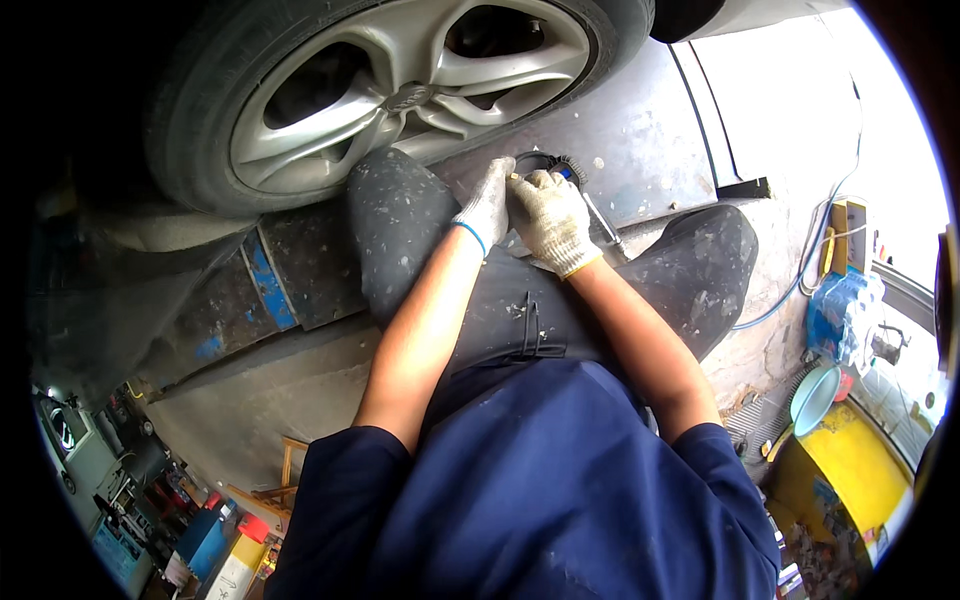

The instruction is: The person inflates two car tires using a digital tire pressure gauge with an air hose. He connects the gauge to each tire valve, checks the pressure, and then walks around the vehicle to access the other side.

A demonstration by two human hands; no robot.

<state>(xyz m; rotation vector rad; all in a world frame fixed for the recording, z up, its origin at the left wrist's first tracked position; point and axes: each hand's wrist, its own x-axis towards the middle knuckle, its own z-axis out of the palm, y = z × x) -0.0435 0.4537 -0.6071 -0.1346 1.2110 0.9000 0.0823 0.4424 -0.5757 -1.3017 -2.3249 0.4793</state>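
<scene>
My left hand [488, 205] and my right hand [550, 218], both in light knitted gloves, meet between my bent knees, fingers curled around something small that I cannot make out. Right beside and partly behind them lies a tool with a black round part [566, 166], a blue detail and a silver bar [605, 225] reaching toward my right knee [700, 270]. Just beyond my hands is a car wheel with a silver five-spoke rim [410, 95] and black tire [190, 120]. My left knee [400, 220] rises close to the tire.
A scuffed metal plate [650, 120] runs under the wheel. At right are a blue hose [810, 260], cardboard box [850, 235], blue wrapped pack [843, 315], teal basin [815, 400] and yellow container [840, 455]. Assorted bins and clutter [205, 535] fill the lower left.
</scene>
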